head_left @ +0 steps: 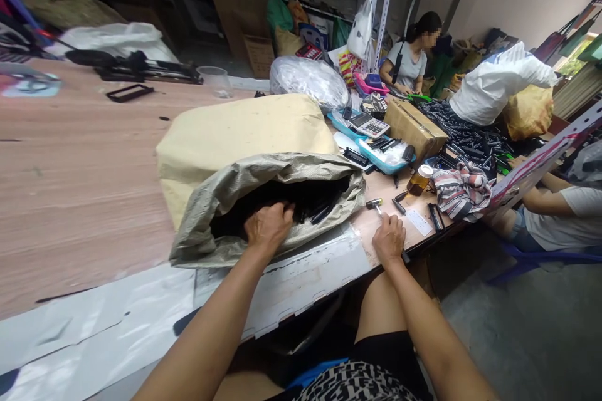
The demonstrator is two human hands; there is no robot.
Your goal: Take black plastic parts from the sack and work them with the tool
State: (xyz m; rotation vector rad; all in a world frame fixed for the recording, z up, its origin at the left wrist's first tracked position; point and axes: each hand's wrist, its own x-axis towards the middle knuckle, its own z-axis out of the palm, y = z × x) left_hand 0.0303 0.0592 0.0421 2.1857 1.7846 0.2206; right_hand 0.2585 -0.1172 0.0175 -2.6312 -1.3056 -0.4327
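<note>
My left hand reaches into the mouth of a grey woven sack that lies on the wooden table; its fingers curl down among small black parts inside the sack. My right hand rests near the table's front edge with its fingers closed round a small screwdriver, whose tip points away from me. A pale yellow wrapped bundle lies right behind the sack.
A calculator sits over a blue tray, beside a cardboard box, a small jar and a striped cloth. Two other people sit at the table's right side. White plastic sheeting covers the near edge.
</note>
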